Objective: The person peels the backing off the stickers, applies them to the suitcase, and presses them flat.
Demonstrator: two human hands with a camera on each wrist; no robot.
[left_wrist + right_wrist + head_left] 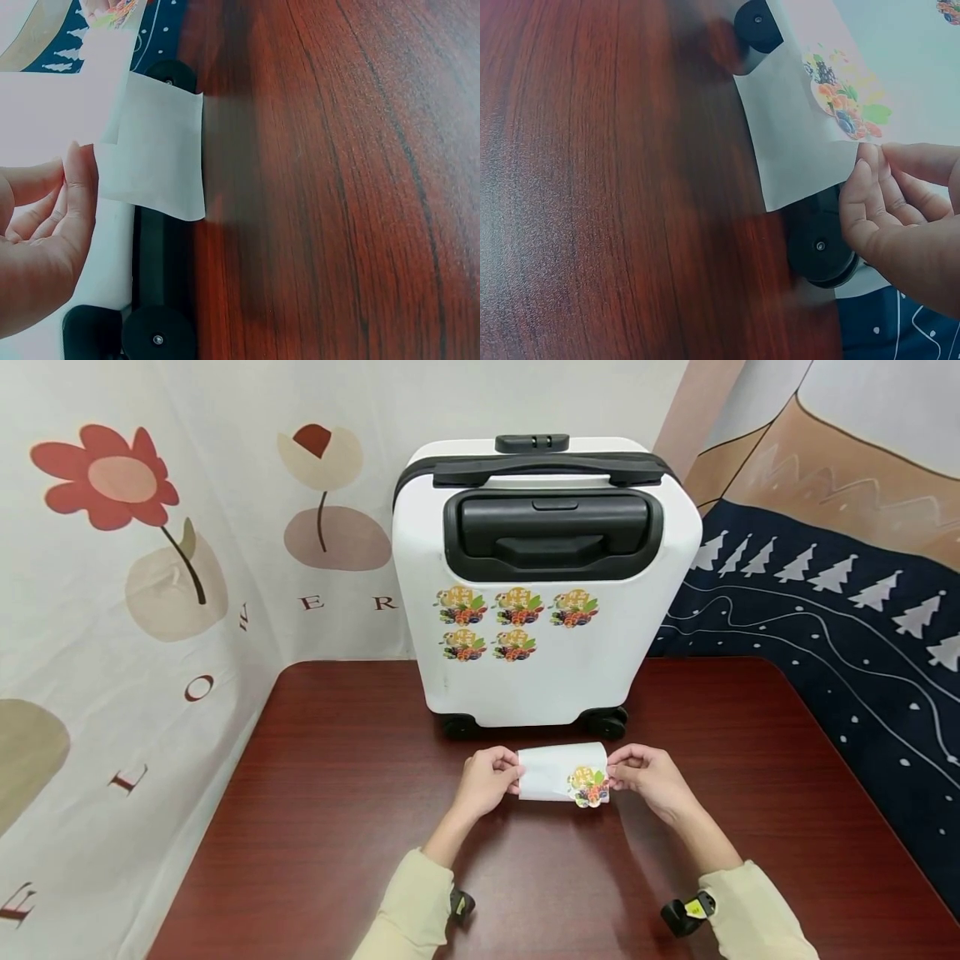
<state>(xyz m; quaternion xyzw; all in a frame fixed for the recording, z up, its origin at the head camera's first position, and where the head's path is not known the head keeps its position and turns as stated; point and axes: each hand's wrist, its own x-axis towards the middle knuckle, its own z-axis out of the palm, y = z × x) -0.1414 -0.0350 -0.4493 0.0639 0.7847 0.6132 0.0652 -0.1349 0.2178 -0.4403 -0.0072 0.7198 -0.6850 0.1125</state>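
Observation:
A white backing sheet [543,772] is held up in front of a white suitcase [570,672], bent so that part of it folds over. My left hand [487,779] pinches its left edge between thumb and fingers, as the left wrist view also shows at the hand [49,217]. On the other side, my right hand [654,777] pinches the right edge beside a fruit sticker [588,787]. That sticker's lower edge stands off the sheet in the right wrist view. On the suitcase front, matching stickers [517,607] form a row of three above a row of two.
The suitcase stands upright at the back of a red-brown wooden table [337,810], on black wheels [606,723]. Its black handle recess [555,531] faces me. A flower-printed cloth [225,460] hangs behind and left, a dark tree-printed cloth [810,635] at right.

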